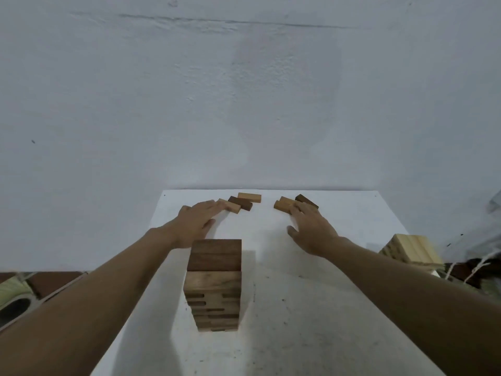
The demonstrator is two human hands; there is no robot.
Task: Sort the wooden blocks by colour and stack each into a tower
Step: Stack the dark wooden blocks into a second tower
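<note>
Left hand (pixel 199 222) and right hand (pixel 311 230) reach past the dark tower (pixel 214 280). Both hands are spread flat with straight fingers, touching the loose blocks (pixel 249 197) behind it and gripping nothing. Each should pinch one block by its long sides and lift it clear of the tower.

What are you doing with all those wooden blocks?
A person is sorting blocks by colour. Both hands reach for the loose blocks at the far edge of the table. The left hand touches the left pale block, and the right hand lies on the right pale block. A dark tower stands in front, and a pale tower is off to the right.
</note>
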